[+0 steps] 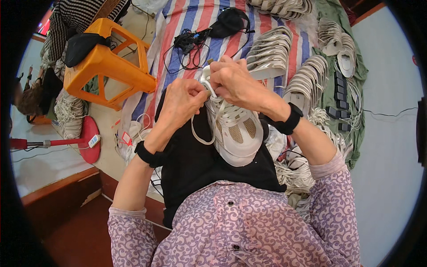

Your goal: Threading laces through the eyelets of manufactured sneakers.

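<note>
A white sneaker (235,147) with tan mesh panels rests on the black cloth (187,164) over my lap, its toe toward me. White lacing crosses its front, and a loop of shoelace (199,139) hangs down on its left side. With thumb and forefinger pinched together, my left hand (184,100) grips the shoelace at the upper left of the shoe. My right hand (233,83) is closed at the shoe's upper end, its curled fingers on the lace close to the left fingertips. Those fingers partly hide the shoe's opening.
An orange plastic stool (104,55) with a black item on it stands at the left. Ahead, a striped sheet (200,18) bears black cables (191,42) and a black cap (229,22). Rows of pale shoe uppers (271,51) and bundled laces (296,178) lie to the right.
</note>
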{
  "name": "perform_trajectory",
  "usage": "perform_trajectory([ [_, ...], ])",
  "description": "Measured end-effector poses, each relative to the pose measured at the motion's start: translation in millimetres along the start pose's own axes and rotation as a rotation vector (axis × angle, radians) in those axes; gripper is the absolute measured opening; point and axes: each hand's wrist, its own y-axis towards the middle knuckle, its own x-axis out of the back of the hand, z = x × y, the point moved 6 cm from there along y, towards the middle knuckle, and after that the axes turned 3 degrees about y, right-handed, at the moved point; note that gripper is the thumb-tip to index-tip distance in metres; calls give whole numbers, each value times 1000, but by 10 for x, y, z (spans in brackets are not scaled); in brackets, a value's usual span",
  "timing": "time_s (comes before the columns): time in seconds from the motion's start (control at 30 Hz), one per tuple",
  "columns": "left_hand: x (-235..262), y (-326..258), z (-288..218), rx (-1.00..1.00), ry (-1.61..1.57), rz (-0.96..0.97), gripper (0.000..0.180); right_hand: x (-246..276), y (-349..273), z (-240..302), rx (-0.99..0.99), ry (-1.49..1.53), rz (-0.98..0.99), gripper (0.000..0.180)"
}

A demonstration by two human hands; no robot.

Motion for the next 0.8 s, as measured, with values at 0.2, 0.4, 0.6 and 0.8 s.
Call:
perform_trajectory([
  [0.2, 77, -208, -249, -103, -29, -56, 11, 1149, -127, -507, 17, -439, -378, 7],
  [0.4, 144, -370, -331, -391, 353, -58, 12, 710, -302, -755, -540, 1164, -160, 16],
  [0.6, 257, -252, -543, -261, 458, 150, 12, 516, -401, -834, -455, 1631, -182, 12],
  [0.8, 409, -48, -544, -288, -19, 185, 19, 483, -415, -878, -355, 1925, -252, 19],
])
